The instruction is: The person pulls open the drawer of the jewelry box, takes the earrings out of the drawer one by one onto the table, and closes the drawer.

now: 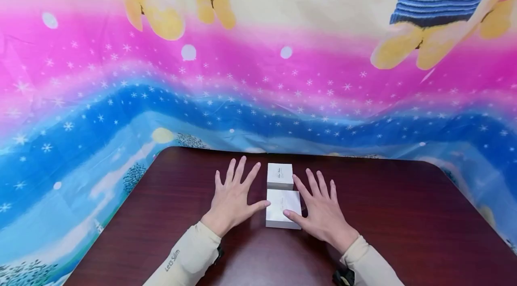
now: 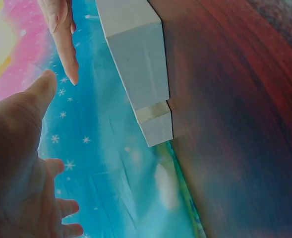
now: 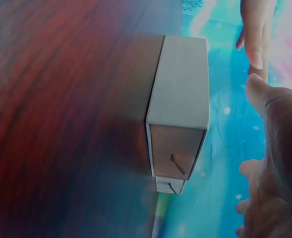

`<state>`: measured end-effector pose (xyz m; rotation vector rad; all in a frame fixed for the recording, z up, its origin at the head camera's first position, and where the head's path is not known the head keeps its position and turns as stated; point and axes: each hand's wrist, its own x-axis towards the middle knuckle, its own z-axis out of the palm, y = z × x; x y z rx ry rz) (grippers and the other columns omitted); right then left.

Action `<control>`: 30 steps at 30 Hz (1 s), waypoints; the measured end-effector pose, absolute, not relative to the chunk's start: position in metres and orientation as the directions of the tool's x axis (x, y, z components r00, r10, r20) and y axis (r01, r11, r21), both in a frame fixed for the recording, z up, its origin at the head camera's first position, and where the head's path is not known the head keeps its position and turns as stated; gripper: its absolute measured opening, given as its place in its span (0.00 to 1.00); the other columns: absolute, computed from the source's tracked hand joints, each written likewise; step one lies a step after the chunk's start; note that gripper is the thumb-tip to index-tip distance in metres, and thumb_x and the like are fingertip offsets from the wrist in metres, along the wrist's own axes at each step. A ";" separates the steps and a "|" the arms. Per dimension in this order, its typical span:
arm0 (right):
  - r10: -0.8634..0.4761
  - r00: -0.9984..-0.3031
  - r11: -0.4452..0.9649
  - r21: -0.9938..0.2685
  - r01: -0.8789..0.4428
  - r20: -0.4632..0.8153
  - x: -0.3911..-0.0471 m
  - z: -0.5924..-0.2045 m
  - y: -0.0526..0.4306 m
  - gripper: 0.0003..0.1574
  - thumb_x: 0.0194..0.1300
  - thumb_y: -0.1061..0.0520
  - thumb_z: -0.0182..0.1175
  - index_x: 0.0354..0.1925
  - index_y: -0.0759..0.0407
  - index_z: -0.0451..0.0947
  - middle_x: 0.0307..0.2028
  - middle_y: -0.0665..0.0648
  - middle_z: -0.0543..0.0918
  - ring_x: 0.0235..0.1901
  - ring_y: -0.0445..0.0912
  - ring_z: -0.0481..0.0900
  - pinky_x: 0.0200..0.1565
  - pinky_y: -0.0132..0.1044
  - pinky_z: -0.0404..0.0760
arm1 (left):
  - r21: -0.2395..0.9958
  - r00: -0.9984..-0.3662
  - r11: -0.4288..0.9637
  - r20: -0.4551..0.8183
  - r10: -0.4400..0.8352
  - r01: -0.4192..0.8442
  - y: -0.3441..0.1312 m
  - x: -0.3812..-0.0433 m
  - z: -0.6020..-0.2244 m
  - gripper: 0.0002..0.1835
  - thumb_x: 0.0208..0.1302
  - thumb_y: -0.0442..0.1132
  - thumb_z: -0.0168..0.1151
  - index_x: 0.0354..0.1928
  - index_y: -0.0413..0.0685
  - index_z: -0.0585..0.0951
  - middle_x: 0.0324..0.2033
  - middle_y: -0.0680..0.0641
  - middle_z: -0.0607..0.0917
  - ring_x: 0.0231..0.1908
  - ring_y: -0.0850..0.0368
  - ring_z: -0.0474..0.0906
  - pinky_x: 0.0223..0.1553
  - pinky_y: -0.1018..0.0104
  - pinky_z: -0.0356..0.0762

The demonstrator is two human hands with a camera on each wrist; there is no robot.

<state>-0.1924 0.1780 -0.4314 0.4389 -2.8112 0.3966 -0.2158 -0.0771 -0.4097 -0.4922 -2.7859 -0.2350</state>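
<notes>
- The left hand [image 1: 234, 200] has its fingers stretched straight and wide apart, holding nothing; its thumb points toward the near white box [image 1: 278, 207].
- The right hand [image 1: 325, 212] is likewise spread wide and holds nothing, its thumb tip above the near box's right part.
- The near box lies below and between the two thumbs; the wrist views show a gap between thumbs and box.
- The far white box [image 1: 279, 173], smaller, sits just beyond it, between the two sets of fingertips.
- Both box tops bear small dark print, too blurred to read.
- On the sides toward the right fingers, each box shows a dark cord [image 3: 177, 164].
- Behind the left fingers, the left sleeve [image 1: 190, 254] reads "Let's Slim".
- Below the fingers is a dark reddish-brown table [image 1: 404, 214]; beyond them hangs a snowflake-patterned backdrop [image 1: 242, 75].
</notes>
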 end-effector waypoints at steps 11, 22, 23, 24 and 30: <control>-0.255 -0.910 0.919 -0.211 -0.333 0.325 -0.197 -0.429 0.179 0.58 0.57 0.23 0.62 0.76 0.49 0.63 0.76 0.66 0.61 0.76 0.68 0.54 0.67 0.70 0.60 | 0.103 -0.880 0.915 0.334 0.338 0.391 -0.072 -0.224 -0.413 0.52 0.58 0.76 0.58 0.80 0.62 0.56 0.77 0.43 0.60 0.76 0.41 0.57 0.71 0.38 0.61; -0.276 -0.909 0.928 -0.158 -0.336 0.311 -0.205 -0.425 0.185 0.54 0.56 0.27 0.67 0.71 0.54 0.69 0.67 0.66 0.72 0.68 0.64 0.68 0.61 0.65 0.71 | 0.095 -0.869 0.896 0.305 0.389 0.434 -0.062 -0.237 -0.416 0.48 0.61 0.72 0.59 0.77 0.57 0.62 0.74 0.44 0.66 0.74 0.44 0.61 0.67 0.43 0.67; -0.275 -0.909 0.929 -0.157 -0.335 0.314 -0.206 -0.425 0.185 0.54 0.56 0.28 0.67 0.71 0.54 0.70 0.66 0.65 0.74 0.67 0.64 0.69 0.61 0.64 0.71 | 0.096 -0.869 0.895 0.301 0.392 0.436 -0.061 -0.238 -0.416 0.47 0.62 0.72 0.59 0.77 0.57 0.62 0.74 0.44 0.66 0.74 0.44 0.62 0.67 0.43 0.67; -0.274 -0.909 0.928 -0.160 -0.335 0.315 -0.207 -0.425 0.186 0.53 0.56 0.29 0.68 0.70 0.55 0.70 0.65 0.65 0.74 0.66 0.63 0.70 0.60 0.64 0.72 | 0.097 -0.870 0.894 0.297 0.394 0.438 -0.060 -0.239 -0.416 0.47 0.62 0.72 0.59 0.77 0.56 0.62 0.74 0.44 0.66 0.74 0.44 0.62 0.68 0.43 0.67; -0.261 -0.918 0.932 -0.171 -0.320 0.298 -0.212 -0.426 0.188 0.49 0.58 0.33 0.69 0.68 0.57 0.72 0.63 0.65 0.77 0.63 0.61 0.73 0.58 0.62 0.75 | 0.108 -0.872 0.889 0.279 0.402 0.445 -0.055 -0.245 -0.416 0.46 0.64 0.70 0.58 0.77 0.55 0.62 0.73 0.44 0.67 0.73 0.46 0.63 0.67 0.44 0.68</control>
